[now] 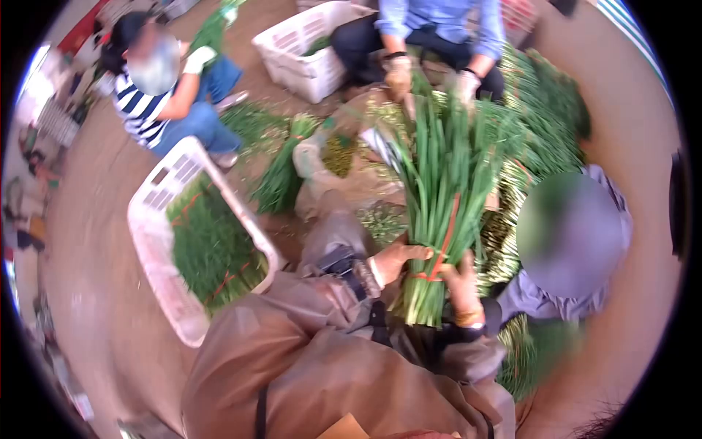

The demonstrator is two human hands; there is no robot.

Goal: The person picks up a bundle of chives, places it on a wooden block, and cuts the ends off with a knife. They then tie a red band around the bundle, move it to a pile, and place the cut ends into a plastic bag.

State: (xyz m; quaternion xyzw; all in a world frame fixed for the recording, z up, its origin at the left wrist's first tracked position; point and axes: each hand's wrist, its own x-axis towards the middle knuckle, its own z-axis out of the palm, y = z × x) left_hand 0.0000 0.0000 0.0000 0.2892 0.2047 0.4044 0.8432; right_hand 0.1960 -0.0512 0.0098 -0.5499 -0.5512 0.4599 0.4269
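Observation:
A large bunch of garlic chives (439,172) stands in front of my lap, its leaves spreading upward and its pale cut ends pointing down toward me. An orange-red tie (426,277) runs around its lower part, and a strand of the same colour trails up along the leaves. My left hand (396,261) grips the bunch from the left, just above the tie. From the right, my right hand (462,287) closes around it at the height of the tie. Some of the right fingers are hidden behind the stalks.
On my left is a white plastic crate (157,274) holding tied bunches. Another white crate (289,62) stands farther back. Facing me, a gloved person (439,18) sits close by; a person in stripes (150,110) crouches left. Chive piles (545,110) and a person's sleeve (523,296) are at right.

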